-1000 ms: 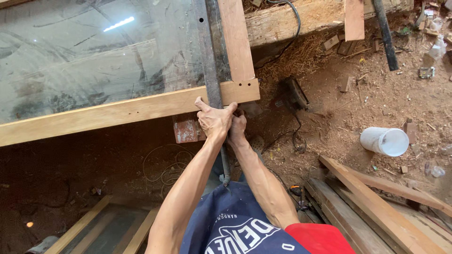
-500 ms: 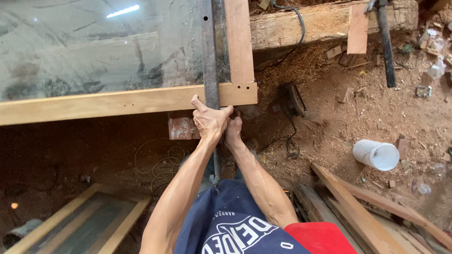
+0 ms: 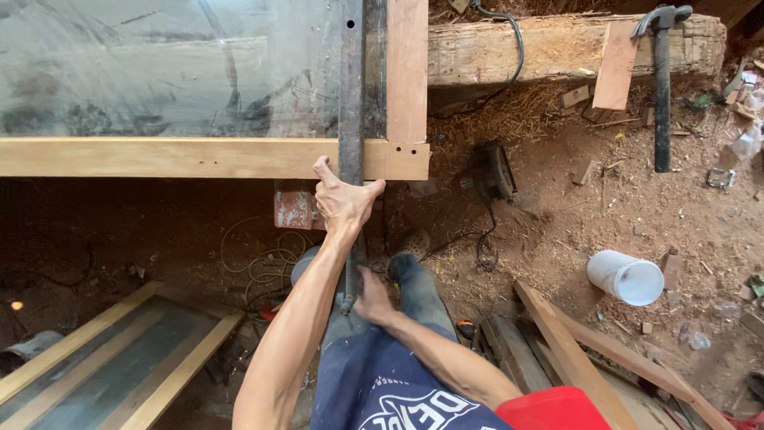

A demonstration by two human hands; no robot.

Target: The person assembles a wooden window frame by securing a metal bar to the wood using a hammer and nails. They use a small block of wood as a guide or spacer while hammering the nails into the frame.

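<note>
Two hands work one long dark metal bar clamp (image 3: 351,87), which lies across the corner of a pale wooden frame (image 3: 199,158) holding dusty glass. Left hand (image 3: 344,201) wraps the bar just below the frame's bottom rail, thumb spread, seemingly steadying it. Right hand (image 3: 371,296) closes on the threaded screw end (image 3: 349,280) lower down the same bar, apparently to turn it. Right of the clamp, a white plastic bucket (image 3: 626,277) lies on sawdust-strewn earth.

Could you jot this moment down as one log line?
left hand: grips clamp bar | right hand: on bar's lower end | bar across window frame
</note>
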